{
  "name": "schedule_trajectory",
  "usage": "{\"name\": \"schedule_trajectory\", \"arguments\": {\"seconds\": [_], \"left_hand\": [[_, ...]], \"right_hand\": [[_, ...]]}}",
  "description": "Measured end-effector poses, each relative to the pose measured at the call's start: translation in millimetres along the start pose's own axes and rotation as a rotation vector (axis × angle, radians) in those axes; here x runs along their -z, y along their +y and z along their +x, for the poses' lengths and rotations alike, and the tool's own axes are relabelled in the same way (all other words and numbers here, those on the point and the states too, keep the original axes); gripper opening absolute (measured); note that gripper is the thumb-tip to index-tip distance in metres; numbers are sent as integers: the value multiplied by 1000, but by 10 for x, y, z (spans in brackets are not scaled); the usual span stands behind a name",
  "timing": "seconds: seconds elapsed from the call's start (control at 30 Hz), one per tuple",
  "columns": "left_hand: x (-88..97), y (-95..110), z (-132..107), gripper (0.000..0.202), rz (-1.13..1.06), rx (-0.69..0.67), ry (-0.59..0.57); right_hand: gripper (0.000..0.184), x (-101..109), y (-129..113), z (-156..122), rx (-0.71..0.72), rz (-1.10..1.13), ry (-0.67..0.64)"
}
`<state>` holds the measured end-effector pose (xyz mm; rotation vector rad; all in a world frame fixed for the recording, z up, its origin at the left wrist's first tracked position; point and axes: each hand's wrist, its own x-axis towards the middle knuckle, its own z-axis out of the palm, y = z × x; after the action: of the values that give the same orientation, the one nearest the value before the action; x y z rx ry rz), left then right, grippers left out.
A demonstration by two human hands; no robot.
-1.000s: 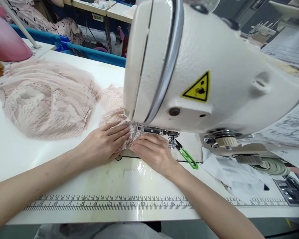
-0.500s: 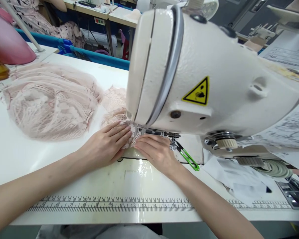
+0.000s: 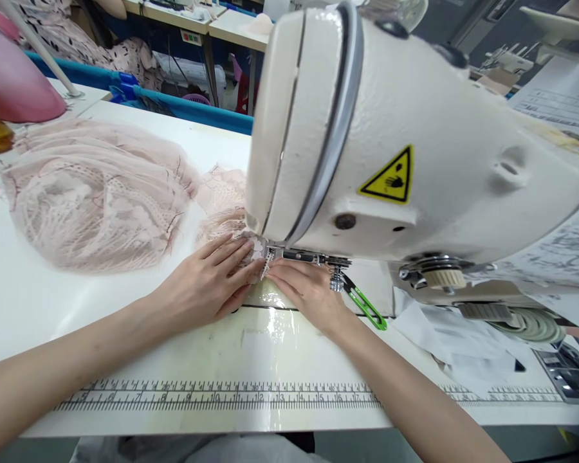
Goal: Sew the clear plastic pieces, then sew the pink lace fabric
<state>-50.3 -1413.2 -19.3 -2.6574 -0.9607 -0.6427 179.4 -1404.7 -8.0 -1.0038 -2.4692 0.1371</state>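
Note:
Pale pink lace fabric lies under the needle area of a white sewing machine. My left hand rests flat on the lace, fingers stretched toward the presser foot, index fingertip near the lace's scalloped edge. Close on the other side, my right hand has its fingers together, thumb below, pinching the lace edge beside the foot. The machine head and metal attachment partly hide the right fingers. Behind my left hand, more of the gathered lace runs back on the table.
A heap of pink tulle and lace lies at left. Green thread snips sit right of my right hand, near white paper scraps and a rolled green band. A ruler strip runs along the table's front. Another person's patterned clothing shows behind.
My left index finger has spread out to the right, closer to the foot. Less lace shows between the hands. My right hand has shifted slightly right, and the view has moved a little.

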Motion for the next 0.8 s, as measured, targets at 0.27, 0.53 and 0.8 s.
{"name": "schedule_trajectory", "arguments": {"seconds": [0.27,0.53,0.8], "left_hand": [[6,-17,4,39,31,-17,-44],[-2,-19,16,41,11,2,-66],[2,-32,24,43,-10,36,-84]], "right_hand": [[19,-36,73,-44,-100,-2,57],[23,-53,125,-84,-183,-26,-6],[24,-60,122,-59,-219,-150,-32]]}}
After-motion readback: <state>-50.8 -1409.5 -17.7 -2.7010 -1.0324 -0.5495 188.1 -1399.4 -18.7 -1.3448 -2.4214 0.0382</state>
